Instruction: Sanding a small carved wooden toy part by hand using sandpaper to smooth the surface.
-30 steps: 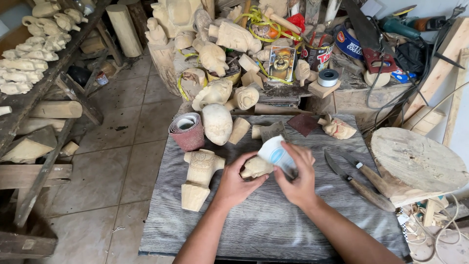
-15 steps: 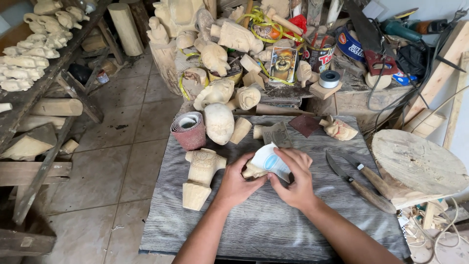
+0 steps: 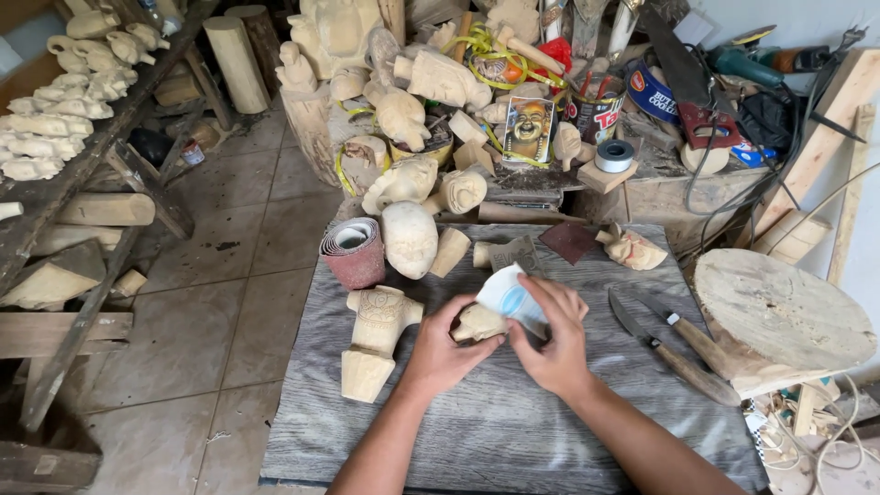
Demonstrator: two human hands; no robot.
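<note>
My left hand (image 3: 444, 353) grips a small pale wooden carving (image 3: 478, 323) over the grey wooden tabletop (image 3: 477, 431). My right hand (image 3: 553, 337) presses a folded piece of sandpaper with a white and blue back (image 3: 509, 295) against the carving's top. Both hands sit at the middle of the table, touching each other around the piece. Left of my left hand lies a larger carved wooden figure (image 3: 374, 337) on its side.
A roll of red sandpaper (image 3: 353, 252) and an egg-shaped wooden blank (image 3: 409, 237) stand at the table's back. Two knives (image 3: 674, 344) lie right of my hands beside a round log slab (image 3: 777, 312). Carvings, tools and a tape roll (image 3: 614, 155) crowd the bench behind; shelves of carvings (image 3: 55, 128) at left.
My hands with the carving and sandpaper have shifted slightly; the sandpaper has moved a little over the carving. Nothing else on the table has moved.
</note>
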